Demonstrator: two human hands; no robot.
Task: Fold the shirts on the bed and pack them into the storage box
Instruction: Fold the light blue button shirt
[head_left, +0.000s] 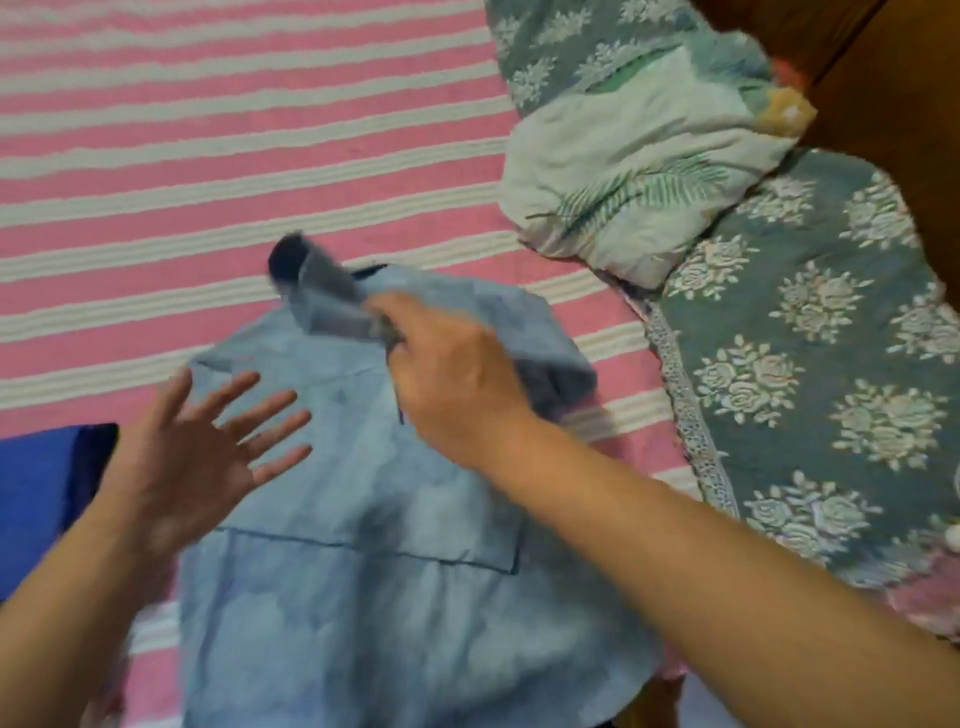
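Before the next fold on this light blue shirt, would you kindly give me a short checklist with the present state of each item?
1. Light blue shirt lies on the striped bed sheet: ok.
2. Right hand grips the shirt's sleeve, lifted over the body: ok.
3. Left hand is free, fingers spread over the shirt's left side; contact with the cloth: cannot tell.
4. Shirt body smooth: not ok, faint creases show on the lower part.
5. Room to fold: ok on the far side; a blue garment lies at the left, a floral blanket at the right.
6. Storage box within reach: cannot tell, none in view.
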